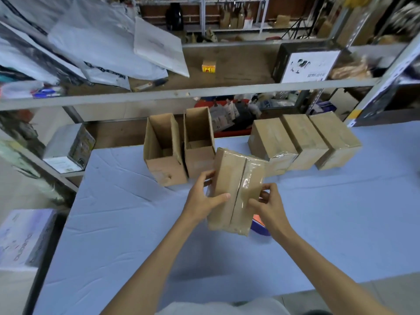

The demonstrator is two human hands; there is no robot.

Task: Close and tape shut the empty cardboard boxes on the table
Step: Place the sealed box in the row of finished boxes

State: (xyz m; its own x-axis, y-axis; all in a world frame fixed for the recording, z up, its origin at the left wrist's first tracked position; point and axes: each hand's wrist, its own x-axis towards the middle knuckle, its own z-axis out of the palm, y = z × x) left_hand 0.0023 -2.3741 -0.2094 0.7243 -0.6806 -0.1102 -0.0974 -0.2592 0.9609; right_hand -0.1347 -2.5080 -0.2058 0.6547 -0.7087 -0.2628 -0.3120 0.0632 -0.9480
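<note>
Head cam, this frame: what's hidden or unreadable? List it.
All head view.
1. Purple-and-orange object on the light-blue table: mostly hidden by the taped brown cardboard box and the right hand; unidentifiable.
2. That box's underside, also gripped by the left hand: faces away, taping unknown.
3. Two open cardboard boxes: their own walls hide most of the floors.
4. White label on the black shelf box: print blurred.

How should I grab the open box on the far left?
Come from above and pinch the near wall of the leftmost open box at its rim, fingers inside, thumb outside. It stands upright with its top open, and the second open box stands close beside its right side.
</note>
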